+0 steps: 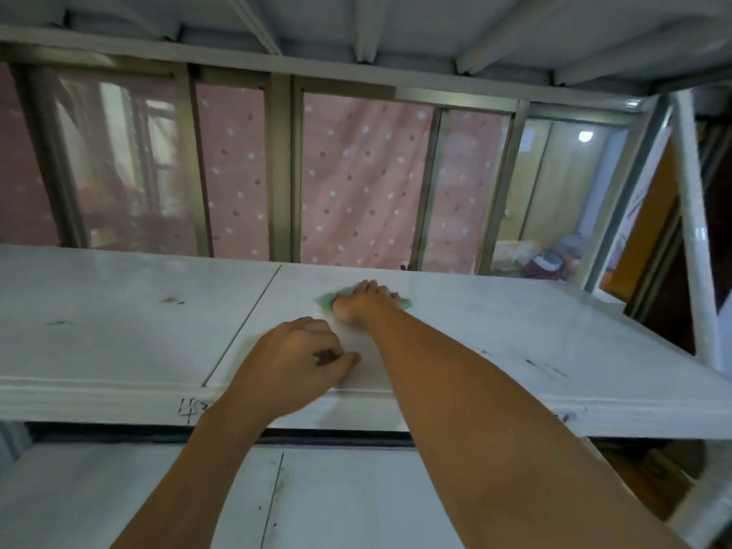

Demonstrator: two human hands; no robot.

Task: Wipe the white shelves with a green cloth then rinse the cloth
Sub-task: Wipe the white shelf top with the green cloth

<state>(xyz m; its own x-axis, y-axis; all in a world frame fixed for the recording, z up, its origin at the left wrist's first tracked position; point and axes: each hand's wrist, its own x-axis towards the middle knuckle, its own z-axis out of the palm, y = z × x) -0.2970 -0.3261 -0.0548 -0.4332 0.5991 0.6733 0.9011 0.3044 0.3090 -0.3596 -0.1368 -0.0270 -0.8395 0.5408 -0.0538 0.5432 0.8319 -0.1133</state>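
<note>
A wide white shelf runs across the middle of the view, with dark scuff marks on its left and right parts. My right hand is stretched out to the back of this shelf and presses flat on a small green cloth, whose edges show on both sides of the fingers. My left hand rests near the shelf's front edge, its fingers curled loosely and nothing visible in it. A lower white shelf lies below, partly hidden by my forearms.
The underside of an upper white shelf hangs close overhead. Behind the shelving stands a metal-framed window with a pink dotted curtain. A white upright post bounds the shelf at the right, with a wooden door beyond.
</note>
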